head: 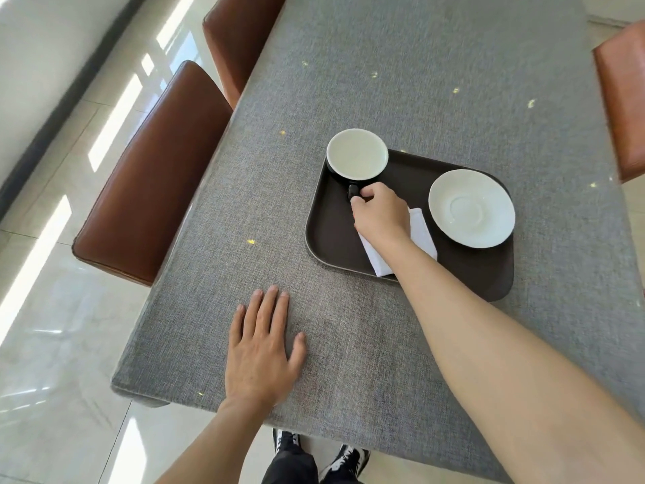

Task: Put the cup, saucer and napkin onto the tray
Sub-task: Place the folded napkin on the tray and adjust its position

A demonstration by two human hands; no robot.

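Note:
A dark brown tray [464, 274] lies on the grey table. A cup [356, 153], black outside and white inside, stands in the tray's far left corner. My right hand [380, 213] is closed on the cup's black handle. A white saucer [472, 208] rests on the tray's right side. A folded white napkin [420, 234] lies on the tray between cup and saucer, partly hidden under my right wrist. My left hand [261, 347] lies flat on the tablecloth near the table's front edge, fingers spread, holding nothing.
The table [401, 82] wears a grey woven cloth. Two brown leather chairs [153, 176] stand along its left side and another chair [621, 99] at the right. Glossy tiled floor lies to the left, and my feet show below the front edge.

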